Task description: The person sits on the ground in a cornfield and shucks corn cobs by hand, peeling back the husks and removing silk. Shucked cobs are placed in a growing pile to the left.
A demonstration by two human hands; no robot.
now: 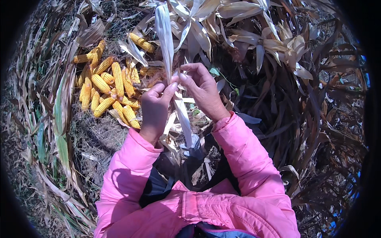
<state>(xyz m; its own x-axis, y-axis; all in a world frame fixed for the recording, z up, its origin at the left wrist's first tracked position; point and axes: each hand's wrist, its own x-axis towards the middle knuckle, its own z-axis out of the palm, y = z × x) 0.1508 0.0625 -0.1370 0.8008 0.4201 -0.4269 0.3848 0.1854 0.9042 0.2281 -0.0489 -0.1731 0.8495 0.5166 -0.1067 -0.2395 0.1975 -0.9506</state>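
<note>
Two hands. Left hand (154, 107) and right hand (202, 91) both pinched shut on one pale husk (164, 35), centre frame. Husk long axis near vertical, tip pointing up, away from person. Cobs (107, 85): roughly twenty yellow, heaped left on ground.

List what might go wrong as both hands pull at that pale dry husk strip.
1. The long pale dry husk strip, pinched between left hand and right hand, may tear short, leaving husk behind.
2. Its stiff edges might scratch bare fingers.
3. The pile of yellow husked corn cobs lies close on the left; flung husk could bury them.
</note>
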